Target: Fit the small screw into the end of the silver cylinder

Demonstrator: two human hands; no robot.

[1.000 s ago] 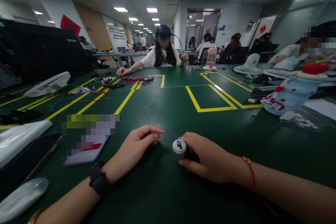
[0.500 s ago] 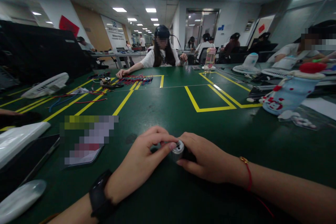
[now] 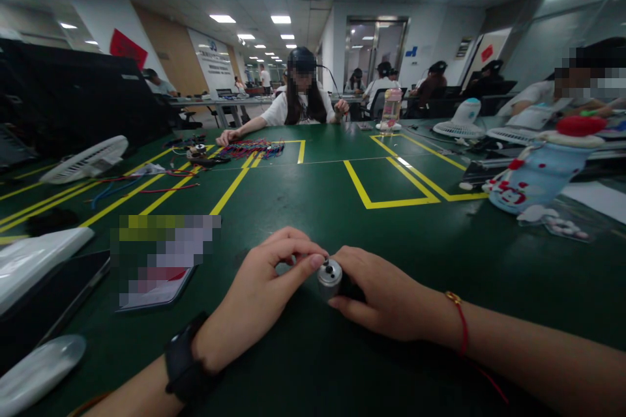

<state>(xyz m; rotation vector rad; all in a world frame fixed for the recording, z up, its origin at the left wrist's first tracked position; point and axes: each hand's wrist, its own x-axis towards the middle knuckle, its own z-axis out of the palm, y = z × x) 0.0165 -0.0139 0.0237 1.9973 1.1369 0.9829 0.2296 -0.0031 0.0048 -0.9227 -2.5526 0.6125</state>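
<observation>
A silver metal cylinder, by its look a small electric motor (image 3: 329,279), stands just above the green table in the middle, its round end face up. That face shows a dark centre and small dark holes. My right hand (image 3: 379,287) wraps the motor from the right, with the thumb at its near side. At the upper left rim of the face, my left hand (image 3: 274,273) is closed in a pinch of thumb and forefinger. Something tiny and dark may be at those fingertips, too small to name.
A pixelated card sleeve (image 3: 163,267) lies left, beside a white mouse (image 3: 42,371). Red and blue wires (image 3: 254,148) are heaped near a co-worker's hand (image 3: 227,137) across the table (image 3: 293,195). A blue bottle (image 3: 540,172) stands right, a white fan (image 3: 88,158) far left.
My left fingertips have shifted slightly left and up, off the centre of the motor's face, so more of the face shows. My right hand has stayed nearly still around the motor.
</observation>
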